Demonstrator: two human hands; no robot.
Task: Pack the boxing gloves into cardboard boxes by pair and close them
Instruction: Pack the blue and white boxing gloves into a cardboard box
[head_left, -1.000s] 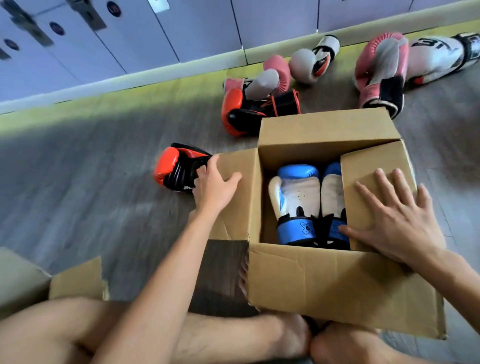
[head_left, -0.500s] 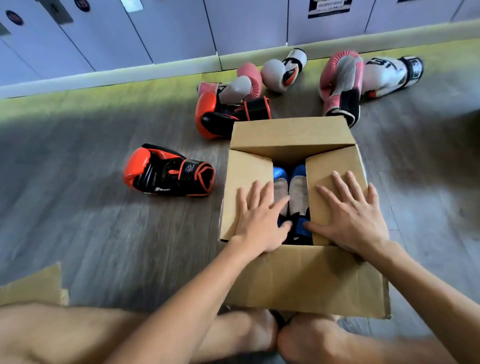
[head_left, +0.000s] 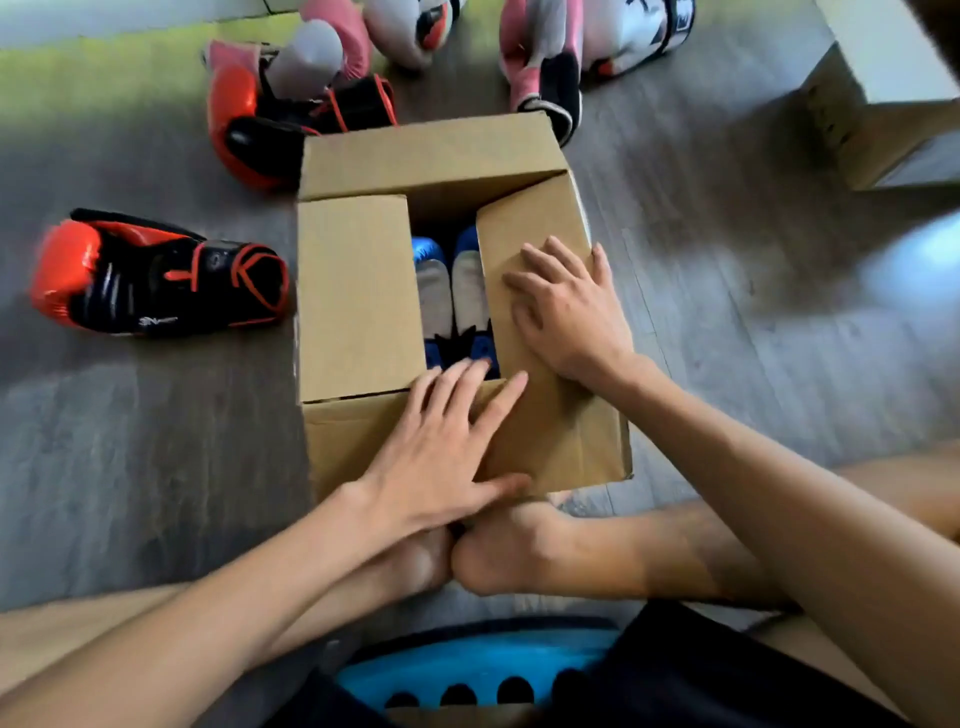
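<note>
Shifting left hand (head_left: 441, 457) to near flap (head_left: 343, 441), right hand (head_left: 566, 312) pinning right flap (head_left: 519, 228), both flat-fingered; closing step, folding near flap next.

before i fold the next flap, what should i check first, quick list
1. Pair packed: ok, two blue gloves lie side by side inside, below the flaps.
2. Left side flap down: ok, it lies flat.
3. Right side flap down: not ok, it looks tilted under the right hand, which presses it with flat fingers.
4. Near flap in hand: ok, the left hand rests on it, but it is not yet folded over.
5. Far flap folded: not ok, it is not down over the opening.
6. Gap between the side flaps closed: not ok, the gloves show through.
</note>
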